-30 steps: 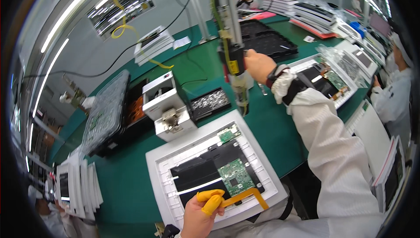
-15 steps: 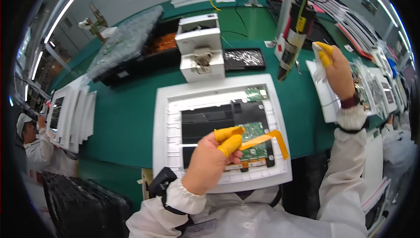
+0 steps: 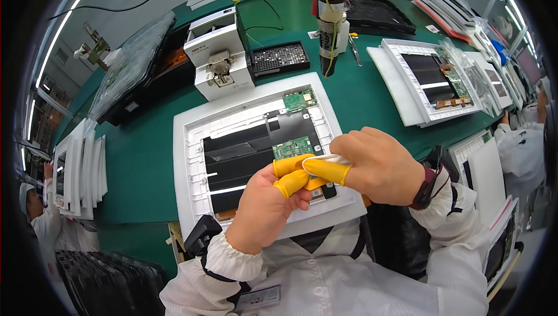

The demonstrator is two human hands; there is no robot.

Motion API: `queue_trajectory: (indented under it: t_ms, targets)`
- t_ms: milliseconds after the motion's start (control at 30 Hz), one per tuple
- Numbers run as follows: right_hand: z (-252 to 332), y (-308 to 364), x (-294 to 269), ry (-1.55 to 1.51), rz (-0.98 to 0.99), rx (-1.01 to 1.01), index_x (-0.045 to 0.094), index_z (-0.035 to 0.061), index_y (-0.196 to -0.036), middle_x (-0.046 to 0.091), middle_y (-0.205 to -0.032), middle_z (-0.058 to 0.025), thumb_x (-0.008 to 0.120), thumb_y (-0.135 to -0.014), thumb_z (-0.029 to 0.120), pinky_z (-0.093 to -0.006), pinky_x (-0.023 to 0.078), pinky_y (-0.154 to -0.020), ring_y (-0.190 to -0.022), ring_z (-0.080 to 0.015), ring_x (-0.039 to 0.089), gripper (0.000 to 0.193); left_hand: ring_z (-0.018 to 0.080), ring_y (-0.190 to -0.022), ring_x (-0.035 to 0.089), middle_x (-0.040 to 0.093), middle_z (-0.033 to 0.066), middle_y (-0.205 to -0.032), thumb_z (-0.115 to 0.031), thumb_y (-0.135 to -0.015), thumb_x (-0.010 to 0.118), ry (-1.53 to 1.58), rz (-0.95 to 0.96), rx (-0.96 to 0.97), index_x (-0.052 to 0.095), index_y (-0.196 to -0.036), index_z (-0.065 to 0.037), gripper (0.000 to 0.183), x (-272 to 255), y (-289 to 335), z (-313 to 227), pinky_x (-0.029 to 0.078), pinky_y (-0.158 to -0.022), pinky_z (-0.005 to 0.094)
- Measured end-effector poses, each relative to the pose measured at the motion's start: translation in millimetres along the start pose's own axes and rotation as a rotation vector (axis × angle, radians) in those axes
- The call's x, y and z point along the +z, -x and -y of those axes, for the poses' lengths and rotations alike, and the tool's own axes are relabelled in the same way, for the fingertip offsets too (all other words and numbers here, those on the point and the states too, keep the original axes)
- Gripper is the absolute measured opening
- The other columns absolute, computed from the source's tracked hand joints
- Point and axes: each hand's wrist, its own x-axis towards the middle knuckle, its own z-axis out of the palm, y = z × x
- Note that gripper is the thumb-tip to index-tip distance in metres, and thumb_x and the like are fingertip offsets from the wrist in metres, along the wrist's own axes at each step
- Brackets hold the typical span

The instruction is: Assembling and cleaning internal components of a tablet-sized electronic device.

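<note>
Both my hands meet over the lower right of a white plastic housing (image 3: 195, 142), which lies on a white foam sheet (image 3: 182, 171). My left hand (image 3: 261, 205), yellow finger cots on its thumb and forefinger, pinches an orange flat flex cable (image 3: 317, 183). My right hand (image 3: 381, 168), closed beside it, holds a folded white wipe (image 3: 332, 158) against the cable near the left fingertips. The fingers hide most of the cable. Under the hands, a green circuit board (image 3: 292, 148) and black panels (image 3: 238, 156) sit inside the housing, with a smaller green board (image 3: 299, 100) at its upper right.
An electric screwdriver (image 3: 331, 28) hangs beyond the housing. Behind stand a white screw feeder (image 3: 224, 63) and a black screw tray (image 3: 281, 58). Tweezers (image 3: 356, 52) lie farther right. Another housing (image 3: 433, 81) is on the right, stacked white panels (image 3: 81, 171) on the left. People work at both sides.
My right hand has come from the far right down to my left hand, bringing the white wipe onto the flex cable. The view has shifted to the right.
</note>
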Motion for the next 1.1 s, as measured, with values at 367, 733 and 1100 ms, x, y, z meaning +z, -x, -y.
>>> queue_trajectory:
  t_ms: [367,733,1100]
  targets:
    - [0,-2,9,0.134,-0.117,-0.026,0.075,0.0052,-0.101,0.055,-0.096,-0.0047,0.069,-0.073,0.018,-0.0338,0.045,-0.074,-0.087,-0.0202,0.058,0.032,0.0133,-0.082,0.063,0.064,0.009,-0.105,-0.006,-0.1,0.059,0.068,0.022,-0.036,0.057,-0.126,0.002,0.027,-4,1,2,0.054,-0.072,0.0268]
    - [2,-9,9,0.191,-0.092,-0.033,0.076,0.0131,-0.112,0.055,-0.095,-0.0035,0.07,-0.079,0.016,-0.0334,0.041,-0.067,-0.077,-0.0198,0.054,0.034,0.0132,-0.082,0.063,0.064,0.0082,-0.105,-0.006,-0.101,0.058,0.098,0.011,-0.022,0.058,-0.123,0.0,0.023,-6,0,5,0.054,-0.072,0.0264]
    - [1,-7,7,0.195,-0.085,-0.058,0.073,0.015,-0.123,0.056,-0.095,-0.0043,0.068,-0.078,0.015,-0.0331,0.042,-0.069,-0.078,-0.0202,0.055,0.046,0.0142,-0.081,0.063,0.064,0.0082,-0.104,-0.006,-0.101,0.057,0.066,-0.013,-0.005,0.057,-0.126,0.0,0.026,-5,2,6,0.055,-0.073,0.0281]
